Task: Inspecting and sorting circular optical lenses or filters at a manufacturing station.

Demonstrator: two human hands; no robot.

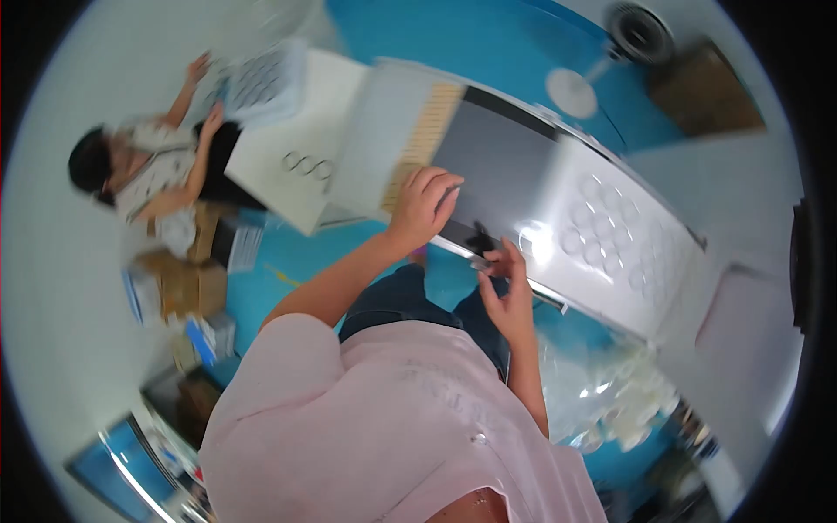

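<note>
My left hand (425, 209) is over the near edge of a dark belt-like surface (501, 152) on a long white machine. Its fingers curl toward the thumb, and a small dark bit shows at the fingertips, too blurred to name. To its right, my right hand (507, 283) is at the machine's near edge, thumb and fingers closed around a small dark flat piece (482, 263). A dark patch, perhaps a reflection, shows on the belt just beyond that piece.
Clear round pieces (602, 222) lie on the machine's white right part. At left, a person (161, 170) handles a tray of dark rings (261, 83) beside a white table (301, 131) with several dark rings. Cardboard boxes (187, 283), a fan (641, 33) and a clear plastic bag (580, 383) stand around.
</note>
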